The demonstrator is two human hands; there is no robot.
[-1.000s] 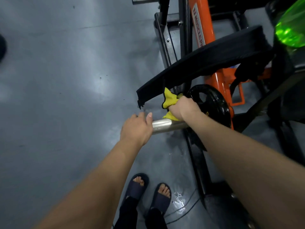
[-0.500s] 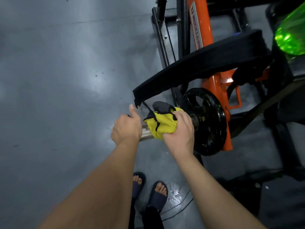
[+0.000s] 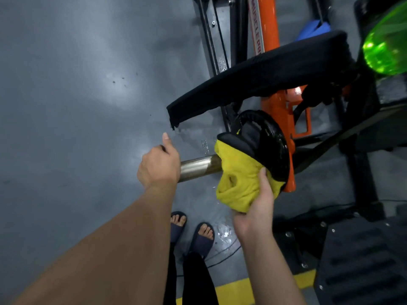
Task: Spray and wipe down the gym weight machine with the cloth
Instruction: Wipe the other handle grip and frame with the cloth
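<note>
In the head view, my right hand [image 3: 256,208] has turned since half a second ago: then it lay on top of the yellow cloth [image 3: 240,179] with the knuckles up, now it cups the cloth from below, palm up, thumb pressed on its right edge. The cloth has also slid further right along the steel sleeve [image 3: 199,168], so more bare metal shows between my two hands than before. It is now bunched around the inner end of the sleeve and touches the face of the black weight plate [image 3: 274,148]; a dark grey part of the cloth stands up at its top. My left hand [image 3: 159,166] stays closed around the outer end of the sleeve, in the middle of the frame, with the thumb sticking up and free.

So the hands are apart, left one clamped on the metal, right one gripping the cloth just right of centre. Behind the plate the orange frame tube [image 3: 278,119] of the machine runs up to the top edge, and a black pad [image 3: 264,78] crosses in front of it, from centre to upper right. A green translucent bottle [image 3: 385,49] shows at the right edge, out of focus. At the bottom I see my feet in dark slippers [image 3: 202,238] on the grey floor [image 3: 77,106], and a yellow line [image 3: 231,289] painted there.
</note>
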